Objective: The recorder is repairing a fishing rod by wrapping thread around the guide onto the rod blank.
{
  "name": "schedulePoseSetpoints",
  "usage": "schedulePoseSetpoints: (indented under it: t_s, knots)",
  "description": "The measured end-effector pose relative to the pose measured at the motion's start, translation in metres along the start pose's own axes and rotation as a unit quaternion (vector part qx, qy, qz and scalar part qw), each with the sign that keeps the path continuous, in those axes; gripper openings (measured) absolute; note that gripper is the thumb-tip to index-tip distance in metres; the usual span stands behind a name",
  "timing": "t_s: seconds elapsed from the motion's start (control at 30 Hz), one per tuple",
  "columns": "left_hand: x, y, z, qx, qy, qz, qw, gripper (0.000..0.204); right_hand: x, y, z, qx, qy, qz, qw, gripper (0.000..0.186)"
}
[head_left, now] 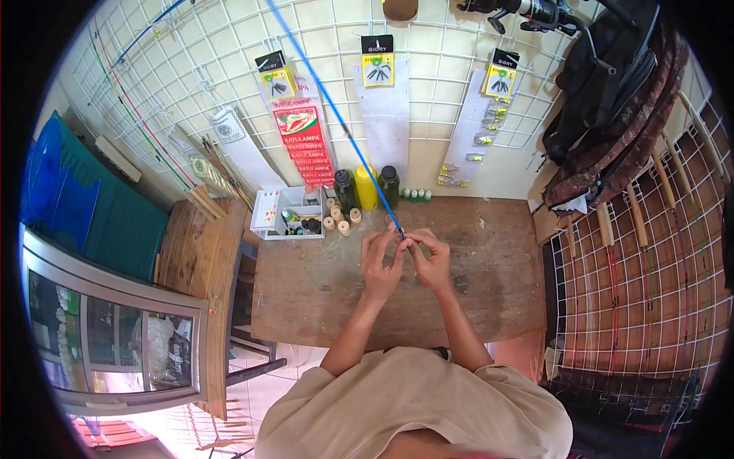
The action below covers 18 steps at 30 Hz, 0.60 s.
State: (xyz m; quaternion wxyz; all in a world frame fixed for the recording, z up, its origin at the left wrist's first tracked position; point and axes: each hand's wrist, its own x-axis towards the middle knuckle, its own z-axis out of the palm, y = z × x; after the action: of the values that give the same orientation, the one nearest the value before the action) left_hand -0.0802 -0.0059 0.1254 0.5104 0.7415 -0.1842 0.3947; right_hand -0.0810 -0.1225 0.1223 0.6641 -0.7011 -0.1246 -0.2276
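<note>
Rod point(336, 103), thin and blue, runs as the main item in hand. Its long axis slants from the upper left of the wall grid point(229, 46) down and to the right, ending at the person's fingertips above the middle of the wooden bench point(489, 252). From the grip, the whole visible length lies up, away and to the left; nothing of it shows past the hands toward the body.

Left hand point(380, 264): raised over the bench, fingers curled upward, thumb and forefinger tips brought close at the rod's lower end. Grip is narrow, a pinch. Whether it clamps the rod itself or a small part on it is too small to tell.

Right hand point(432, 256): just beside the left, fingertips meeting it at the same point, also in a narrow pinch at the rod's end. Both hands are equally near the tip; the left sits slightly on the side the rod rises from.

Surroundings, behind the hands at the bench's far edge:
- 3 bottles point(367, 187), dark, yellow and dark, standing upright just beside the rod's line.
- Small spools point(340, 222), pale, grouped near a white tray point(294, 214) of small items.
- Packets point(378, 65) hung on the grid.
- Reel point(535, 11) at the upper right, well apart from the hands.

Bench surface under the hands is worn and stained.
</note>
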Motion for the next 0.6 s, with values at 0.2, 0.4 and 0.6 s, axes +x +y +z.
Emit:
schedulePoseSetpoints:
  t_s: [0.2,0.4,0.6]
  knots:
    - [0.012,0.002,0.003,0.040,-0.025,0.008,0.999,0.036,0.007,-0.005,-0.001,-0.010,0.007,0.012,1.000,0.015]
    - [0.020,-0.001,0.006,0.036,-0.021,0.002,0.999,0.031,0.017,-0.008,-0.001,-0.043,0.013,-0.024,0.999,0.015]
    - [0.024,-0.008,0.013,0.032,-0.074,-0.011,0.997,0.028,0.028,0.000,-0.006,-0.049,0.061,-0.017,0.997,0.015]
